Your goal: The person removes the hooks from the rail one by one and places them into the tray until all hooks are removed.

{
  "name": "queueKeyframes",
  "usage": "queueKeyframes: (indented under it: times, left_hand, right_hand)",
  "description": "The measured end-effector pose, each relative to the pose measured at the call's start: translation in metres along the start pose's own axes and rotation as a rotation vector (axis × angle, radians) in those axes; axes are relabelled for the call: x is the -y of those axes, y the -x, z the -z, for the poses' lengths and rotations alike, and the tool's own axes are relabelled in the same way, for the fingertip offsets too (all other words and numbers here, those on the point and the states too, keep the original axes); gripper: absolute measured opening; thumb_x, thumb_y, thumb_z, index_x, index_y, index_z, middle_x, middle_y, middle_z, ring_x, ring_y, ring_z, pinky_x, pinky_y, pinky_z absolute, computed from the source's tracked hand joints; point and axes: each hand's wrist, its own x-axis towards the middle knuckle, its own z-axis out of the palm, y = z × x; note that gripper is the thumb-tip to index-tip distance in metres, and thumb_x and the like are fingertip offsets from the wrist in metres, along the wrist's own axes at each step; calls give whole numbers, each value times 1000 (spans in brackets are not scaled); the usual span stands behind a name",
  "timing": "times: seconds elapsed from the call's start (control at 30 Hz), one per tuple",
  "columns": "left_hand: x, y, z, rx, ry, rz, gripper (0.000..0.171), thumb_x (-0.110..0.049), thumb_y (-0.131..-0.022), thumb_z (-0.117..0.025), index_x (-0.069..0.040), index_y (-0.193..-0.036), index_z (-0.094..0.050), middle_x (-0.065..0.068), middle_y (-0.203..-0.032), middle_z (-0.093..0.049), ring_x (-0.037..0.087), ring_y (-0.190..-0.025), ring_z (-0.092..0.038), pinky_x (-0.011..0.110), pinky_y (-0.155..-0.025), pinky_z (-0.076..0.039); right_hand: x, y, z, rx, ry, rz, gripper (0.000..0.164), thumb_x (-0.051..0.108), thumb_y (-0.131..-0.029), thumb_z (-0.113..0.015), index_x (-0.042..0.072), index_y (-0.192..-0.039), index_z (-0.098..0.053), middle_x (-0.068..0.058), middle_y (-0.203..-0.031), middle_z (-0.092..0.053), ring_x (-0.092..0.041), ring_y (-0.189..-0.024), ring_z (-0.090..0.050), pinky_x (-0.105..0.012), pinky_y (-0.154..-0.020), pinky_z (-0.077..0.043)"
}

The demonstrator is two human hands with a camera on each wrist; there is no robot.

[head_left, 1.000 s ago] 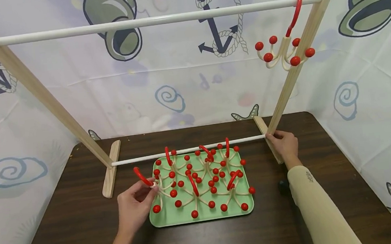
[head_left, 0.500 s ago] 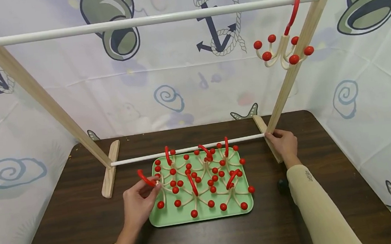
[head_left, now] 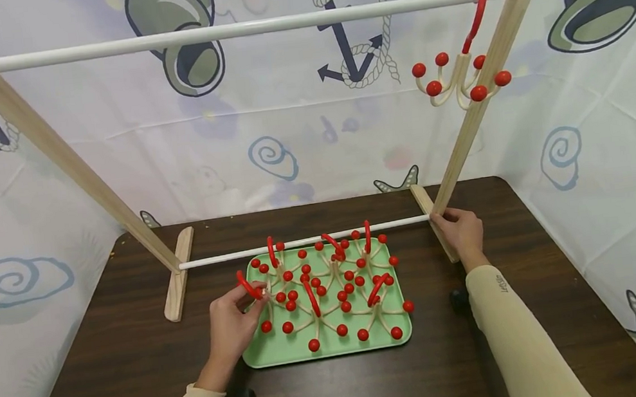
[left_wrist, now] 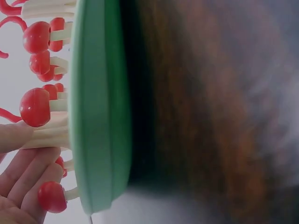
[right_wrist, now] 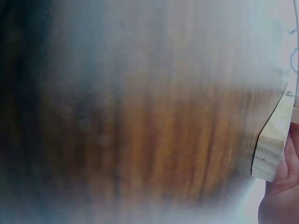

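Observation:
My left hand (head_left: 231,327) pinches the cream stem of a hanger with a red hook (head_left: 248,285) and red-ball-tipped arms, at the left side of the green tray (head_left: 279,356). In the left wrist view, thumb and fingers meet round the stem (left_wrist: 49,138), close to the tray's surface. Several similar hangers stand on the tray, hooks upward. My right hand (head_left: 463,235) grips the lower end of the wooden stand's right post (head_left: 456,161), by its foot (right_wrist: 271,149). Another hanger (head_left: 460,70) hangs by its red hook at the right of the white top rod (head_left: 253,28).
A white lower rod (head_left: 214,260) joins the stand's feet, just behind the tray. The left post (head_left: 67,163) leans up from its foot (head_left: 177,278). Dark wooden table (head_left: 344,393) surrounds the tray. A patterned cloth (head_left: 318,143) hangs behind and at the sides.
My left hand has moved rightward and slightly away from me with the hanger, further over the tray. My right hand keeps its hold on the stand. The head view has shifted slightly.

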Motion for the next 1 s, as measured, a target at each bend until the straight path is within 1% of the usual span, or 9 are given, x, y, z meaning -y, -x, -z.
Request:
queueKeyframes:
  times: [0.13,0.23,0.33,0.47,0.57,0.7,0.77,0.93,1.0]
  left_hand:
    - [1,-6,-1,9,-53,-16,22,1,-75,-83,-6,-94,-76,9,-88,-74,23,-83,-73,42,-73,-58]
    - [2,-9,-2,22,-85,-23,22,0,-75,-83,-6,-95,-77,7,-88,-74,23,-81,-73,42,-72,-58]
    - [5,-10,-3,26,-98,-43,22,0,-75,-83,-5,-95,-76,7,-88,-74,23,-83,-73,43,-72,-58]
    - [4,-8,-3,7,-107,-72,24,-1,-73,-85,-3,-95,-76,7,-88,-74,25,-86,-72,44,-73,-58]
    - [3,-6,-2,-19,-111,-59,26,-2,-71,-87,-4,-95,-76,8,-88,-74,23,-83,-73,41,-66,-59]
    - [3,-4,-1,-34,-116,-33,28,-3,-70,-88,-6,-95,-77,8,-89,-75,20,-79,-73,35,-56,-55]
    - [2,-4,1,-33,-121,-35,27,-4,-70,-88,-6,-95,-77,8,-89,-75,20,-79,-73,35,-55,-55]
    - [-3,1,10,-28,-100,-38,26,-1,-72,-86,-6,-95,-76,9,-90,-74,25,-78,-73,44,-60,-58]
    - [-5,3,16,-29,-86,-37,28,2,-72,-85,-5,-97,-75,11,-91,-74,27,-79,-73,43,-62,-59]
  right_hand:
    - [2,-1,1,-1,2,1,50,42,-91,-67,4,-124,-68,-19,-116,-68,-37,-103,-61,-50,-86,-51]
    - [2,-2,2,-1,2,-1,50,43,-91,-66,4,-124,-68,-19,-116,-68,-37,-103,-60,-50,-87,-50]
    - [1,-2,2,-2,2,0,50,42,-91,-67,5,-124,-68,-19,-116,-68,-37,-104,-60,-50,-87,-50]
    - [1,-1,1,-3,0,-5,49,42,-90,-68,5,-123,-69,-19,-116,-68,-37,-104,-59,-50,-88,-49]
    - [1,0,0,-3,-1,1,50,42,-90,-67,4,-123,-69,-19,-115,-68,-37,-103,-60,-50,-87,-49]
    - [-1,0,-1,-16,-11,18,48,41,-90,-68,4,-121,-70,-18,-113,-69,-38,-102,-62,-50,-85,-50]
    - [-2,0,-1,-22,-11,23,48,41,-90,-69,5,-121,-70,-18,-112,-70,-37,-102,-63,-50,-85,-50]
    - [-3,-1,-1,-17,-6,24,49,42,-90,-68,5,-123,-69,-18,-114,-69,-38,-103,-62,-51,-86,-50]
    - [-3,-1,-1,-14,-8,22,49,42,-90,-68,5,-123,-69,-18,-114,-69,-38,-104,-61,-51,-86,-50]
